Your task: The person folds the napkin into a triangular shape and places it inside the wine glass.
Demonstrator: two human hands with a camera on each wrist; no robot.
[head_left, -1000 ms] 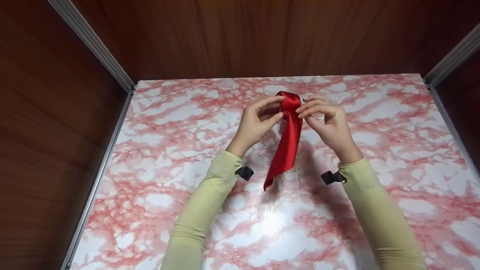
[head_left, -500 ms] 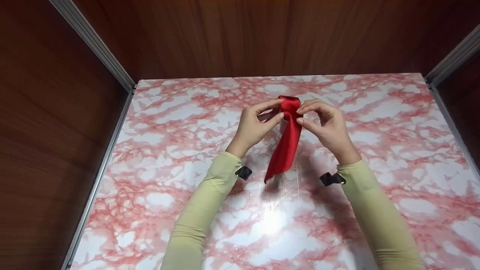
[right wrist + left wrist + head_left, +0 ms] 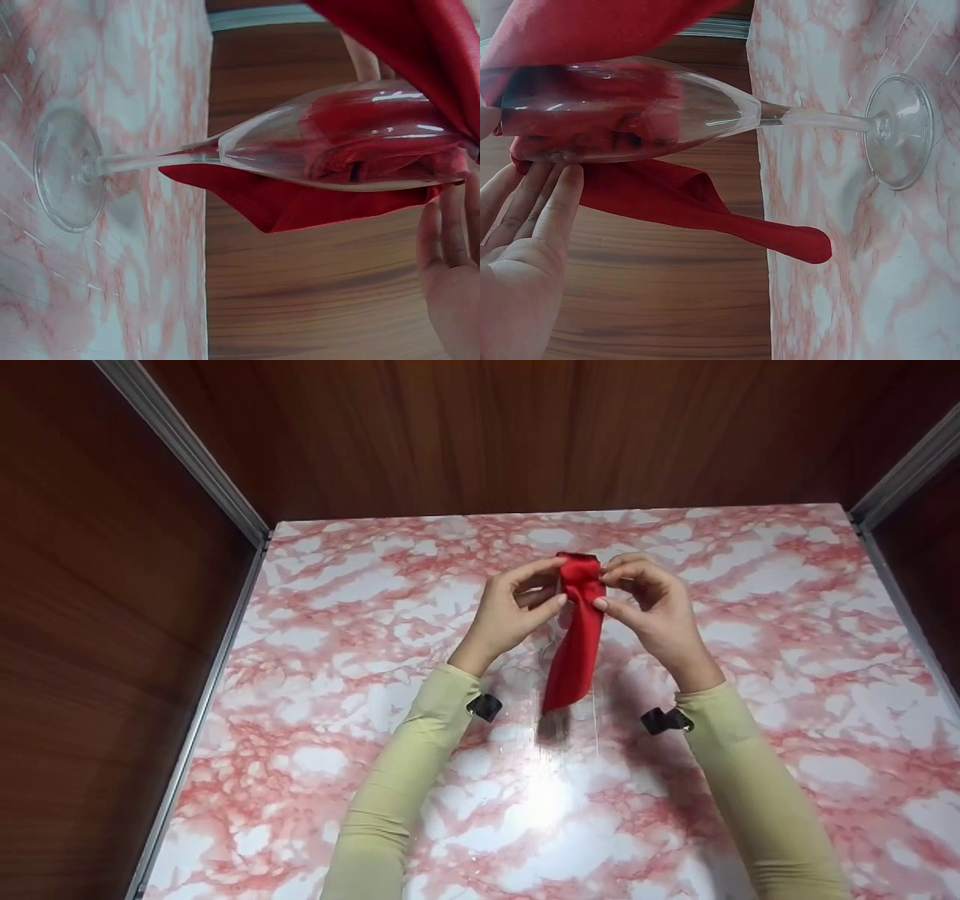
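Note:
A clear champagne flute stands upright on the marbled table, seen sideways in both wrist views. Red satin cloth is bunched inside the upper bowl and folds over the rim, one strip hanging down the near side and another piece down the far side. My left hand holds the flute at its rim, thumb in front and fingers behind. On the other side, my right hand pinches the cloth at the rim, its thumb on the front strip. In the head view the cloth and hands hide most of the glass.
The table has a red and white marble pattern. Brown wood panels rise behind it and at the sides, with grey metal strips at the corners. A bright reflection lies in front of the flute.
The cloth loop on top has sunk lower and flattened. The right fingers have shifted to the rim's side with the thumb lower, and the hanging strip's tip has moved up and right.

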